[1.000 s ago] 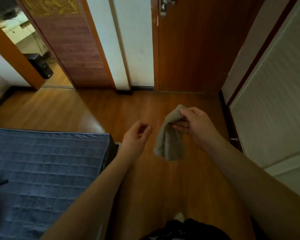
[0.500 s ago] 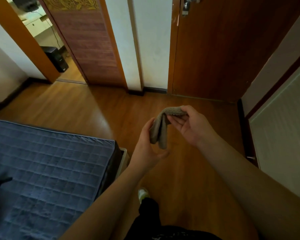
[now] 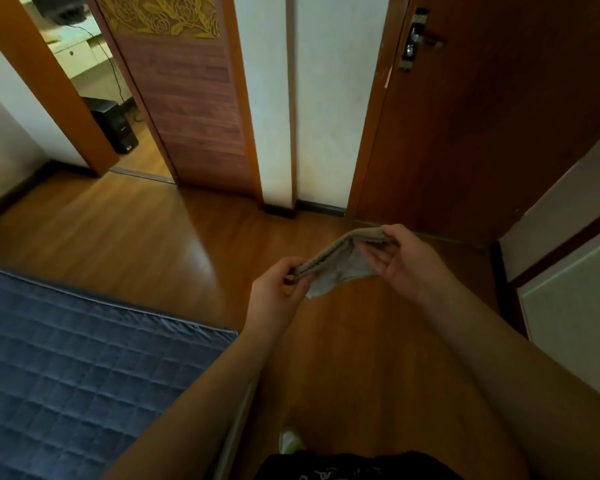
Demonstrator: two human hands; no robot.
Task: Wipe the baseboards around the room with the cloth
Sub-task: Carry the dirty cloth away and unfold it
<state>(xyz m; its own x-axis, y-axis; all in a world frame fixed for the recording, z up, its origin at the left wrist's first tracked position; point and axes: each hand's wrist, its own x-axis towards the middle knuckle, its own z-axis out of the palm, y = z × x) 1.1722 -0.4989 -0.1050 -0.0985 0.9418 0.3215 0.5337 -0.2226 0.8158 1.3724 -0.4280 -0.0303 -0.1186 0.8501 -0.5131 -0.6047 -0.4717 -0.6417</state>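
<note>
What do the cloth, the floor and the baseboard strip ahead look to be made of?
Cloth: soft terry-like fabric, beige-grey, matte; it droops between the left hand and right hand. Floor: wood or wood-look laminate, glossy; plank lines and a bright glare streak show. Baseboard: dark, smooth strip under the white wall; wood or plastic, cannot tell.

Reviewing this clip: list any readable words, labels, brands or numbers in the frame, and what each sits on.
None can be read.
Computer tower in the next room: a faint mark on its front, too small to read.
Black garment at the bottom edge: a pale print, cut off and blurred.
</note>
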